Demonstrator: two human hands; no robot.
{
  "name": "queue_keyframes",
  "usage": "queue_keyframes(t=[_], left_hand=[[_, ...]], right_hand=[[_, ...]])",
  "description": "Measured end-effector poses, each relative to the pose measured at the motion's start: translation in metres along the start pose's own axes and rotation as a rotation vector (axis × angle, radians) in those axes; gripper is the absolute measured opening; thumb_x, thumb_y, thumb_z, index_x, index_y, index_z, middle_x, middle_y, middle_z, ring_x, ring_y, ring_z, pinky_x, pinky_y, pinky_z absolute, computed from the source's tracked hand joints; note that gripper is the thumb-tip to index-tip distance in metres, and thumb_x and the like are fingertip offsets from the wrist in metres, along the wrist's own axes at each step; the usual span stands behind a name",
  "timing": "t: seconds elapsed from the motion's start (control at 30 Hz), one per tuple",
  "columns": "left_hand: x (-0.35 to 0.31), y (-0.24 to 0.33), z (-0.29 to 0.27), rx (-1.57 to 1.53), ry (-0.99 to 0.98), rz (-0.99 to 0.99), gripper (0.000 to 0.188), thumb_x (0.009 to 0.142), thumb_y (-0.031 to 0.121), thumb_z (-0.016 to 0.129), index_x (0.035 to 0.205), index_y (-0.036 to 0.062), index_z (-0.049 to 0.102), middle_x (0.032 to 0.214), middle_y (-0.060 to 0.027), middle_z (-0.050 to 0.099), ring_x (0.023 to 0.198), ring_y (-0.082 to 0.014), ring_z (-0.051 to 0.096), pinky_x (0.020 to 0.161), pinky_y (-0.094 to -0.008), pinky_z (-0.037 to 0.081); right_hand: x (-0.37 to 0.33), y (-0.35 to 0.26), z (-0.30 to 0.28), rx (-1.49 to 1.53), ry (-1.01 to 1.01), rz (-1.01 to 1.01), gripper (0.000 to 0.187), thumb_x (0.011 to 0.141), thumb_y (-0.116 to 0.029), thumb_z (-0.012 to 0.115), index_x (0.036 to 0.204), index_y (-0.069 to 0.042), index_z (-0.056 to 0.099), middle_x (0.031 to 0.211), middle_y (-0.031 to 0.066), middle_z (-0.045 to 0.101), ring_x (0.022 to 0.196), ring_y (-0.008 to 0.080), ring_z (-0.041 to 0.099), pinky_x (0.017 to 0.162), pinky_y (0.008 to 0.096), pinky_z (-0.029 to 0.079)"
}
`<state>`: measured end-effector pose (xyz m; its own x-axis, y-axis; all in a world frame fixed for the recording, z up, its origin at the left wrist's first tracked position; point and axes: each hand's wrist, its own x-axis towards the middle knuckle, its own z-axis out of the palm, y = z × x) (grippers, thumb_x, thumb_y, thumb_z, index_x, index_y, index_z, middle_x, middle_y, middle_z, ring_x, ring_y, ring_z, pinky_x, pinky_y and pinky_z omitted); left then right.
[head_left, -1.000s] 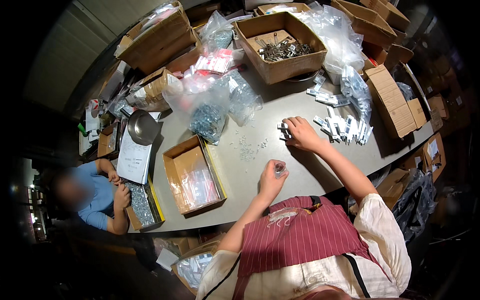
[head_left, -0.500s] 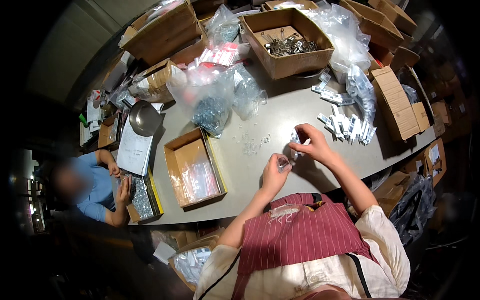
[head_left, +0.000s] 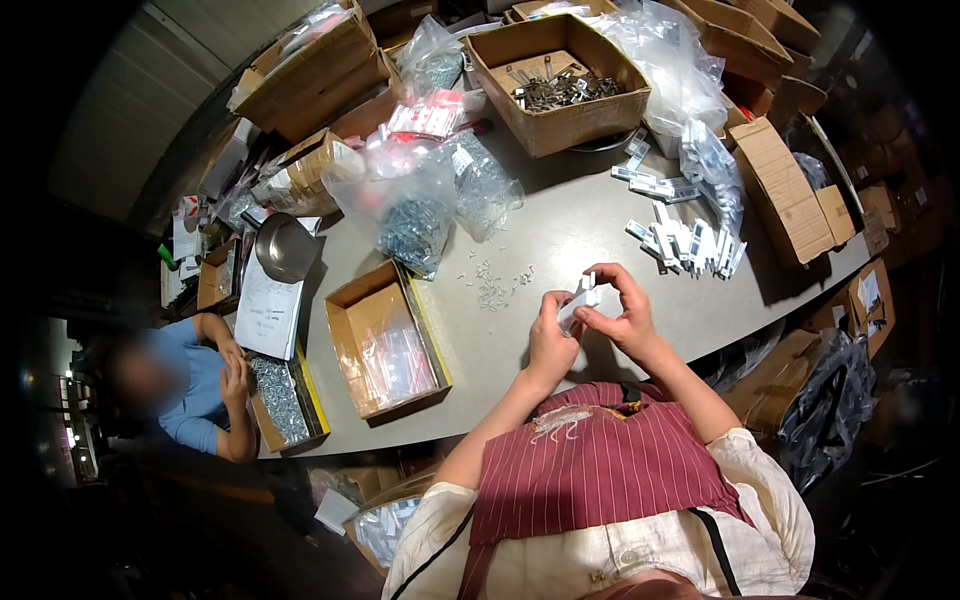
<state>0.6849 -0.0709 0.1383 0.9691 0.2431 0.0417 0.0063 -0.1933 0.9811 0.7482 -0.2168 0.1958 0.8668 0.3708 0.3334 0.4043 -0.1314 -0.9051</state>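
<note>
Seen from beside the table (head_left: 500, 400), the left hand (head_left: 550, 342) and right hand (head_left: 632, 318) are together. The left grips what looks like a small clear bag (head_left: 568, 316); the right pinches small pale pieces (head_left: 591, 291) at it. Step in hand, as judged: insertion. The next move calls for an open bag mouth and aligned pieces. Loose screws (head_left: 490, 287) lie ahead-left of the hands; white-grey fittings (head_left: 690, 247), ahead-right.
</note>
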Motion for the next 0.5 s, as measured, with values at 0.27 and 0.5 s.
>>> queue_keyframes(t=[0.27,0.5], left_hand=[[-0.001,-0.002,0.001,0.050,-0.043,0.153,0.042,0.085,-0.007,0.059,0.125,0.0027,0.050,0.097,-0.0218,0.072,0.090,-0.0450,0.071,0.074,-0.0465,0.055],[0.003,0.015,-0.010,-0.194,-0.120,-0.033,0.035,0.085,-0.009,0.056,0.120,0.0003,0.054,0.102,-0.0174,0.074,0.096,-0.0301,0.074,0.083,-0.0390,0.056]], right_hand=[[-0.001,-0.007,0.001,-0.027,-0.019,-0.051,0.048,0.078,-0.016,0.085,0.117,0.000,0.063,0.105,0.0124,0.068,0.099,0.0239,0.067,0.089,0.0352,0.052],[0.008,-0.012,-0.008,-0.296,-0.134,-0.305,0.049,0.080,-0.022,0.084,0.120,-0.001,0.065,0.109,0.0153,0.069,0.108,0.0332,0.064,0.104,0.0458,0.046]])
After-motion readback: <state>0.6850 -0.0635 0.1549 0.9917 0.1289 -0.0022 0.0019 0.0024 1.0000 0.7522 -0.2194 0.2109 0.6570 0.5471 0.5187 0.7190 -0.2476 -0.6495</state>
